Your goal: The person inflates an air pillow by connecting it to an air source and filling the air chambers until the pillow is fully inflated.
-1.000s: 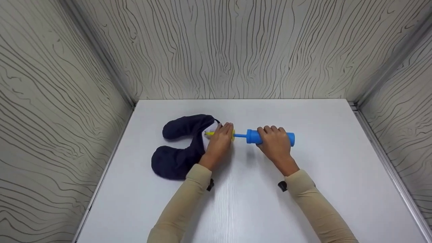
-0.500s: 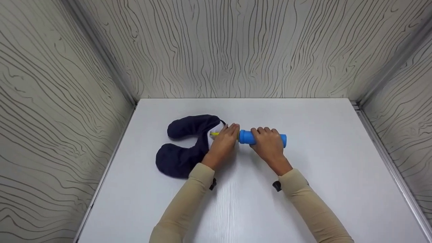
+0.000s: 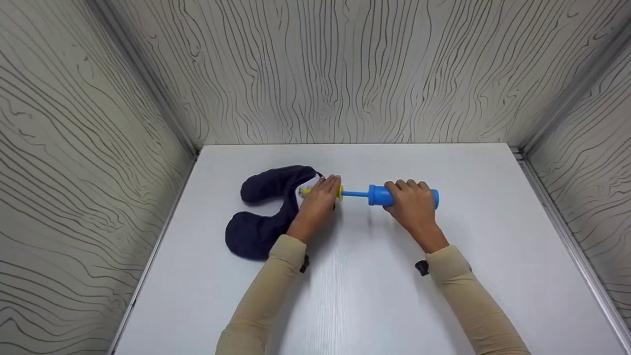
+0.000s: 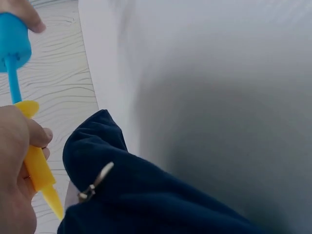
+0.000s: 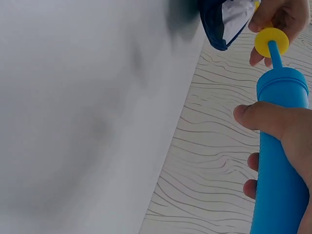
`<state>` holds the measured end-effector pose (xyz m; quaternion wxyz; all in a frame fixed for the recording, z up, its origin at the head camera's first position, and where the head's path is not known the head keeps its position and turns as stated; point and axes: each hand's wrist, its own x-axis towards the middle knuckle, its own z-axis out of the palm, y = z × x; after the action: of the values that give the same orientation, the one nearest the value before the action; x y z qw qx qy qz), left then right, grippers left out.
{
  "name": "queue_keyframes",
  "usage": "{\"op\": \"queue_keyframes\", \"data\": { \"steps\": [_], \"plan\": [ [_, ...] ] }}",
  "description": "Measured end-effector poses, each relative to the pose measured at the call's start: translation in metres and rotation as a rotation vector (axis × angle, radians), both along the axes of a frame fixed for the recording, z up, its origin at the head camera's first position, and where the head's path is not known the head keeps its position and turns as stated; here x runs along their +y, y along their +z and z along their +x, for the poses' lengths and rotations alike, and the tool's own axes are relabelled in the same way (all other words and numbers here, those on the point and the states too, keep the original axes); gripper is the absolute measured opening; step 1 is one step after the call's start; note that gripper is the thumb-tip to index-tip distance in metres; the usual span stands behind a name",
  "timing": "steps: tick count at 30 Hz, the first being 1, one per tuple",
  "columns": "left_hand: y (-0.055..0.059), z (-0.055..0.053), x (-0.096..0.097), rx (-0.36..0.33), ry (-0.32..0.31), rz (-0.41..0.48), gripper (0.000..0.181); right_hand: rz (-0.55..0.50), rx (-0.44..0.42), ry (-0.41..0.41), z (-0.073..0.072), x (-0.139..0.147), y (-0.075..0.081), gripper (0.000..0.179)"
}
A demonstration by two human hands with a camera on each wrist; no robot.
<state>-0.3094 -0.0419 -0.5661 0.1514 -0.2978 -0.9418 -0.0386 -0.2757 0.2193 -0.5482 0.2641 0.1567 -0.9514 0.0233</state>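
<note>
My left hand (image 3: 319,201) grips the yellow handle (image 4: 38,168) of a hand air pump, its tapered nozzle (image 4: 52,201) pointing toward the pillow. With my right hand (image 3: 413,204) I hold the pump's blue barrel (image 5: 282,161), fingers wrapped round it. A stretch of thin blue rod (image 3: 356,194) shows between the yellow disc (image 5: 271,42) and the barrel. Left of the pump lies a navy U-shaped neck pillow (image 3: 261,231), a pale lining (image 5: 235,18) showing at its opening and a zip pull (image 4: 96,183) on its cover. Whether the nozzle sits in a valve is hidden.
The white table (image 3: 345,305) bears the pillow. Wood-grain panels stand at the back (image 3: 315,74), left (image 3: 74,172) and right (image 3: 591,148) of it. A metal rail (image 3: 567,236) runs along the table's right edge.
My right hand pushed the blue barrel left against the yellow part, hiding the rod, then drew it back right so the rod shows again. The pillow and left hand shifted slightly right, then back.
</note>
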Motion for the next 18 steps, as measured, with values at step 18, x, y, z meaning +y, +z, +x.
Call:
{"op": "queue_keyframes", "data": {
  "steps": [18],
  "plan": [
    [-0.006, -0.002, -0.021, -0.049, 0.045, 0.066, 0.052, -0.017, 0.008, -0.013, 0.004, 0.038, 0.001, 0.058]
  ]
}}
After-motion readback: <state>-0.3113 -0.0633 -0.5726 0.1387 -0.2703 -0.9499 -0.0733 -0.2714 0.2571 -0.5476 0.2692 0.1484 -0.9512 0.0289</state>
